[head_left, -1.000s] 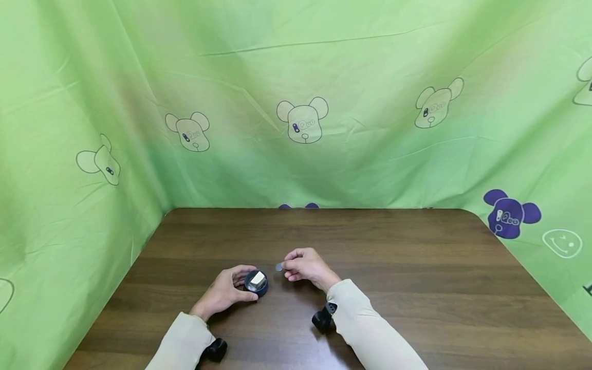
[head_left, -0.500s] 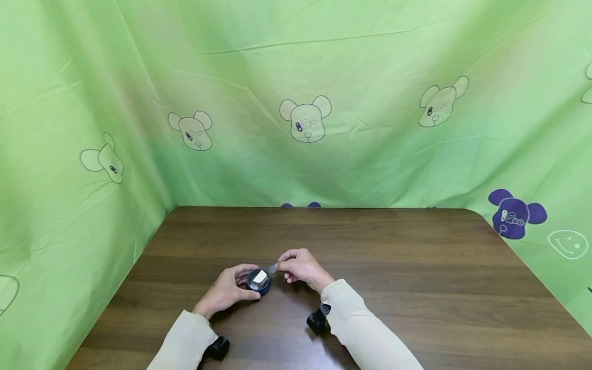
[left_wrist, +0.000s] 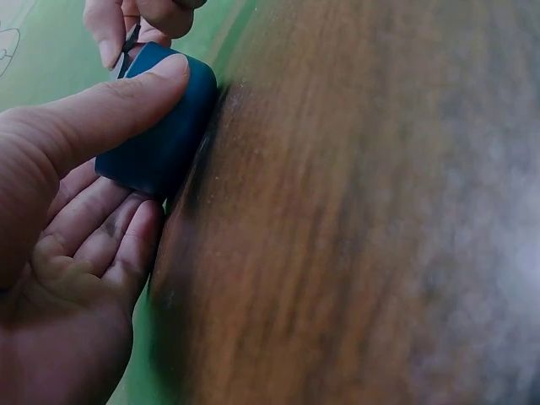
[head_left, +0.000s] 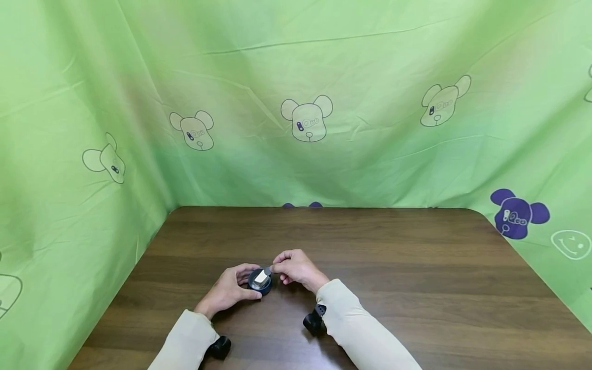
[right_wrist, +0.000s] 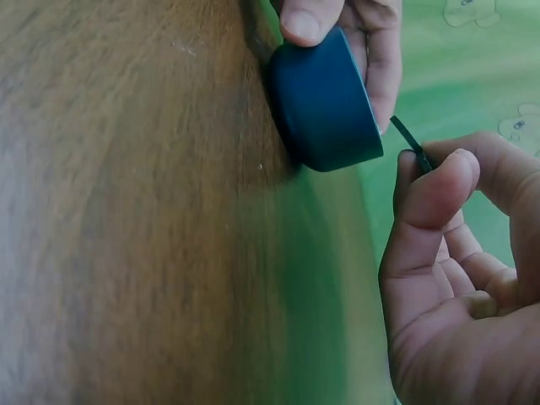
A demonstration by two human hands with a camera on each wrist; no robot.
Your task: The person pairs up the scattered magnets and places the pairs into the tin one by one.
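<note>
A small round dark blue container (head_left: 265,292) stands on the table, seen from the side in both wrist views. Its top is uncovered, and a white block-like piece (head_left: 261,278) shows inside. My left hand (head_left: 227,290) grips the container's sides, thumb at the near side and fingers behind. In my right hand (head_left: 298,269), thumb and forefinger pinch a thin, flat grey disc (head_left: 267,271). The disc hangs over the container's far right rim; in the right wrist view the thin disc (right_wrist: 406,135) appears edge-on, tilted and apart from the container (right_wrist: 325,105).
Around the hands spreads the brown wood-grain table (head_left: 393,257). A green cloth (head_left: 370,169) with bear drawings hangs behind it and at both sides. Black cameras (head_left: 313,321) sit on both wrists.
My right hand has moved left, carrying the disc from beside the container to over its rim. The left hand keeps its grip on the container.
</note>
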